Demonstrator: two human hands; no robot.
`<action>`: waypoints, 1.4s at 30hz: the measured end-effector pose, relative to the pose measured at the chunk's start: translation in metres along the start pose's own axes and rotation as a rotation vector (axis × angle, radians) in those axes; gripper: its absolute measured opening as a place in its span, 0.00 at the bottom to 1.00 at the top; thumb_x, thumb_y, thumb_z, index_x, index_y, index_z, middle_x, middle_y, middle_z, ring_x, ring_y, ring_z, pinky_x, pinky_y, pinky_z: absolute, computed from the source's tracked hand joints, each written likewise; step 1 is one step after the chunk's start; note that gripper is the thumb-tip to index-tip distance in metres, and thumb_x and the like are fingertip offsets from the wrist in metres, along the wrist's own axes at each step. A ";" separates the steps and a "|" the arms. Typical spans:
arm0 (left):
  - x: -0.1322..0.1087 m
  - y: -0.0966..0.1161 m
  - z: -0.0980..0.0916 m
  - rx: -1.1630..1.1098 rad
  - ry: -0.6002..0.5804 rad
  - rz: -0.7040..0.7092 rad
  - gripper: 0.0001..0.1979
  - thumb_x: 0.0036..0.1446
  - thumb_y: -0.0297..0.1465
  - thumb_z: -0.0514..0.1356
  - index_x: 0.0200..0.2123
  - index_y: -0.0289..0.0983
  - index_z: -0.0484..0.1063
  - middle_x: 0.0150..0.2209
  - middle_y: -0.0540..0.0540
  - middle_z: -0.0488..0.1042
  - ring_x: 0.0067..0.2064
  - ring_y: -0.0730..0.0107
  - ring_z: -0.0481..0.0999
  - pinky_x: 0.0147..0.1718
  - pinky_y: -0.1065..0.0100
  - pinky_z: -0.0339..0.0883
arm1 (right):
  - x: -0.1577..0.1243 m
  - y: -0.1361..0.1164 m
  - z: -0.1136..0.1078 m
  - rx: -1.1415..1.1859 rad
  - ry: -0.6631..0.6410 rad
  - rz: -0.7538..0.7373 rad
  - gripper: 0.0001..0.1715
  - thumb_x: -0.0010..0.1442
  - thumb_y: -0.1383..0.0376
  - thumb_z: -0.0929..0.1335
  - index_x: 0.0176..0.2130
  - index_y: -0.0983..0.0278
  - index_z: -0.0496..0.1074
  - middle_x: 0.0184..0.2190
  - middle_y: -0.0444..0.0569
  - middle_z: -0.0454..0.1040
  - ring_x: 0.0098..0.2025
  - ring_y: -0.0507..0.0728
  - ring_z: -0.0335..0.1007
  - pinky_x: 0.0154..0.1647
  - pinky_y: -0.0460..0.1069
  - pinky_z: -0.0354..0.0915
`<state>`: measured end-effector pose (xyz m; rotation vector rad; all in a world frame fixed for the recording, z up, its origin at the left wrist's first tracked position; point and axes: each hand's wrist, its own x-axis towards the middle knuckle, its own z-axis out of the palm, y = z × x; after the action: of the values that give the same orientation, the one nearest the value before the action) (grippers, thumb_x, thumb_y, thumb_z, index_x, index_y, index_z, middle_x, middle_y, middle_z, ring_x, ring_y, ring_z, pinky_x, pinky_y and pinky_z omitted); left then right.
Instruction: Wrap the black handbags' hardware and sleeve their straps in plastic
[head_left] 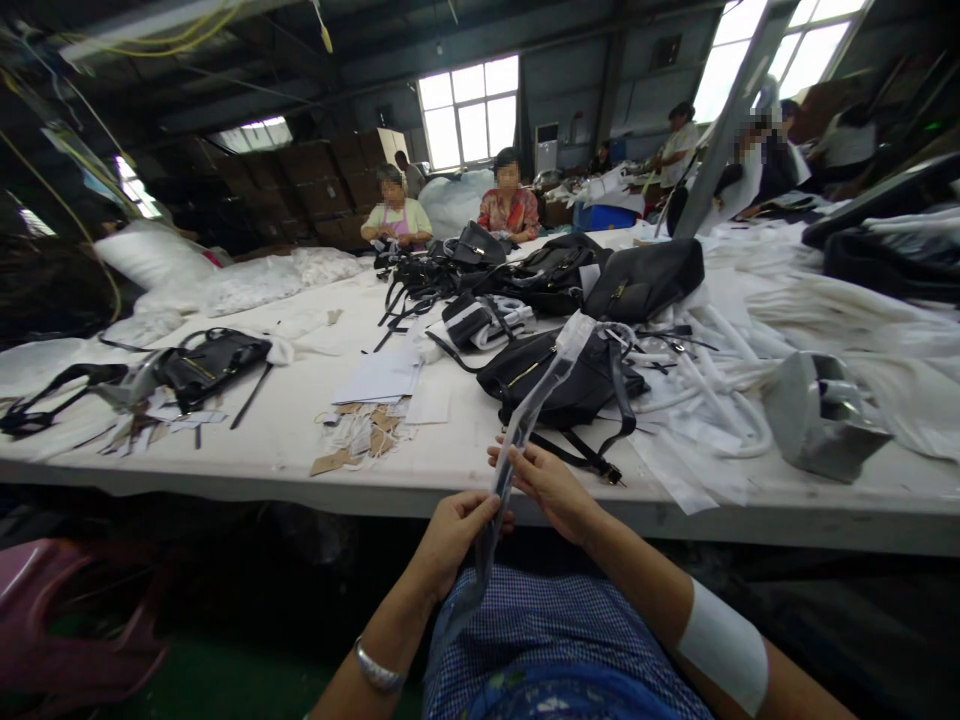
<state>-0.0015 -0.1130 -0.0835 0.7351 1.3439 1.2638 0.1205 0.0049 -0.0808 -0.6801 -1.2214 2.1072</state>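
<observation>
The left hand [454, 535] pinches a long plastic-wrapped strip [526, 410] between thumb and fingers; the right hand [551, 490] grasps it a little higher up — each grip is closed around the plastic. The strip slants from the person's lap up past the front edge of the desk [277, 445], its top end in front of a black bag [596, 375]. To the left of that bag lie white sheets [379, 372] and a heap of tags [367, 435]; to its right, a grey metal block [799, 420] stands near the edge.
</observation>
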 end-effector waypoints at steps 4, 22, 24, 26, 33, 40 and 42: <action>0.014 0.010 0.006 -0.107 0.110 0.133 0.20 0.54 0.44 0.61 0.39 0.33 0.76 0.36 0.40 0.79 0.36 0.64 0.77 0.38 0.67 0.69 | -0.025 0.021 0.008 -0.076 -0.130 -0.005 0.33 0.57 0.51 0.69 0.58 0.59 0.63 0.46 0.50 0.75 0.50 0.58 0.70 0.58 0.58 0.57; 0.021 0.012 0.005 -0.129 0.189 0.097 0.21 0.52 0.43 0.64 0.46 0.36 0.74 0.36 0.41 0.79 0.30 0.69 0.77 0.28 0.72 0.69 | -0.050 0.065 0.022 -0.022 -0.217 0.085 0.24 0.56 0.49 0.69 0.42 0.65 0.75 0.37 0.51 0.77 0.42 0.61 0.73 0.48 0.57 0.64; 0.010 0.009 -0.001 -0.140 0.182 0.057 0.25 0.54 0.45 0.61 0.52 0.40 0.69 0.42 0.41 0.78 0.33 0.68 0.78 0.31 0.68 0.71 | -0.048 0.063 0.023 0.068 -0.168 0.091 0.24 0.57 0.49 0.68 0.45 0.63 0.74 0.38 0.51 0.77 0.41 0.60 0.73 0.47 0.57 0.65; -0.003 0.001 -0.008 -0.124 0.154 0.036 0.26 0.55 0.44 0.61 0.54 0.40 0.67 0.48 0.39 0.75 0.42 0.63 0.77 0.40 0.65 0.70 | -0.045 0.061 0.023 0.088 -0.103 0.062 0.23 0.57 0.50 0.68 0.46 0.62 0.74 0.39 0.51 0.77 0.42 0.60 0.73 0.48 0.57 0.65; -0.048 -0.033 -0.020 0.082 0.101 -0.022 0.19 0.52 0.41 0.64 0.43 0.35 0.76 0.33 0.44 0.78 0.37 0.62 0.76 0.37 0.67 0.66 | -0.034 0.056 0.019 -0.112 0.009 0.048 0.24 0.52 0.48 0.71 0.39 0.64 0.78 0.39 0.52 0.78 0.46 0.63 0.71 0.54 0.58 0.61; -0.052 -0.031 -0.019 0.174 0.176 0.006 0.21 0.53 0.47 0.59 0.28 0.33 0.78 0.26 0.46 0.76 0.28 0.67 0.71 0.27 0.71 0.59 | -0.031 0.047 0.030 0.004 -0.048 0.131 0.24 0.53 0.49 0.70 0.39 0.65 0.79 0.30 0.50 0.78 0.35 0.59 0.72 0.46 0.55 0.64; -0.048 -0.027 -0.014 0.132 0.148 0.046 0.20 0.54 0.46 0.59 0.30 0.33 0.79 0.28 0.45 0.77 0.32 0.65 0.72 0.32 0.70 0.62 | -0.031 0.050 0.033 0.032 -0.049 0.166 0.25 0.54 0.48 0.70 0.42 0.65 0.78 0.27 0.49 0.77 0.30 0.57 0.70 0.38 0.53 0.66</action>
<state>0.0012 -0.1682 -0.0979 0.7793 1.5503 1.2954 0.1072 -0.0565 -0.1062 -0.7420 -1.1909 2.2864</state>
